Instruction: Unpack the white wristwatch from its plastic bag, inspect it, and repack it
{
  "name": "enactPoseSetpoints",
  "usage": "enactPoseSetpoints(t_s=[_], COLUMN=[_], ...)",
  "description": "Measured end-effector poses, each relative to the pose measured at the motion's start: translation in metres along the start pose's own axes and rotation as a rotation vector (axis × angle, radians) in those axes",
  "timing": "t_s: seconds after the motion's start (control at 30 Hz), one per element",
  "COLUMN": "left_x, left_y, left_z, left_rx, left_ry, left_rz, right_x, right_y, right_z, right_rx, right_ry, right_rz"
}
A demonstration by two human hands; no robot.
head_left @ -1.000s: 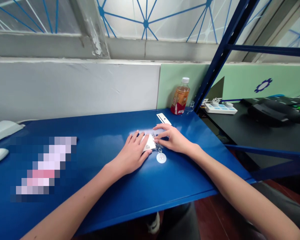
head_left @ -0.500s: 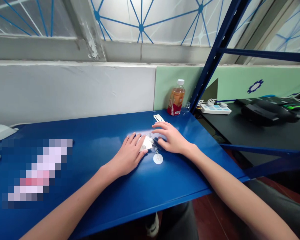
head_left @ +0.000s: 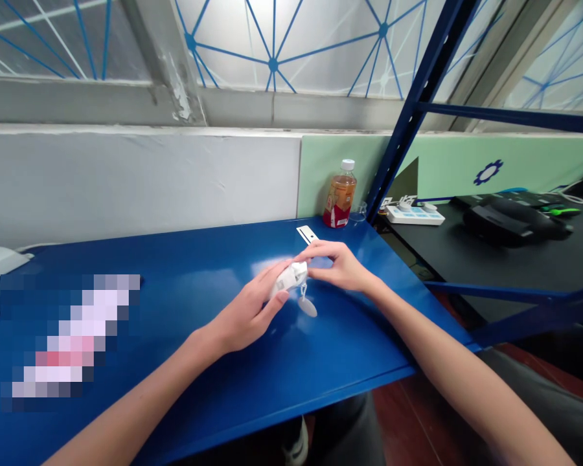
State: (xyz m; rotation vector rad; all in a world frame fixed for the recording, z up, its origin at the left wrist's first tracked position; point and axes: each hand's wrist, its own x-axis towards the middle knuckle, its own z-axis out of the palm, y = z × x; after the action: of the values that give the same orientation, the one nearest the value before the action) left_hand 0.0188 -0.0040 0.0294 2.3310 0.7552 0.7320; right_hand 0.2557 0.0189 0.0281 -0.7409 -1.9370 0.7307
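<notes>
Between my hands is a small white packet (head_left: 287,279), partly see-through, tilted up from the blue tabletop. Its exact kind is hard to make out. A round white tag (head_left: 308,306) hangs from it on a short loop. My left hand (head_left: 252,303) is closed round the packet's left side, thumb at the near edge and fingers behind. My right hand (head_left: 337,265) pinches the packet's upper right end, with the fingertips partly hidden. Just behind the right fingers lies a flat white card (head_left: 306,234) with a dark stripe.
A blue table (head_left: 199,252) runs along the wall. At the back right stands a drink bottle (head_left: 340,197) beside a blue metal post (head_left: 403,129). A blurred-out flat object (head_left: 78,343) lies on the left. A power strip (head_left: 414,214) sits on the black desk to the right.
The packet, flat under my left hand before, is now lifted and tilted, and the left fingers have curled round it. My right hand has closed onto its right end. The tag has swung onto its edge.
</notes>
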Motion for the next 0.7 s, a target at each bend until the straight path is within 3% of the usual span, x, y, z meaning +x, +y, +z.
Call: enactPoseSetpoints(t_s=[0.1,0.23,0.47,0.7], left_x=[-0.002,-0.004,0.000,0.003], left_y=[0.007,0.008,0.006,0.000], left_z=[-0.001,0.000,0.001,0.003], left_rx=[-0.193,-0.369,-0.283,-0.195], left_ry=[0.028,0.158,0.341,0.294], left_rz=[-0.018,-0.088,-0.376,-0.484], right_x=[0.002,0.003,0.004,0.001], right_y=[-0.002,0.000,0.006,0.015], right_z=[-0.005,-0.006,0.001,0.006], right_rx=[0.167,0.283,0.299,0.120], right_ry=[0.010,0.054,0.111,0.062], right_rz=[0.092,0.219,0.424,0.459])
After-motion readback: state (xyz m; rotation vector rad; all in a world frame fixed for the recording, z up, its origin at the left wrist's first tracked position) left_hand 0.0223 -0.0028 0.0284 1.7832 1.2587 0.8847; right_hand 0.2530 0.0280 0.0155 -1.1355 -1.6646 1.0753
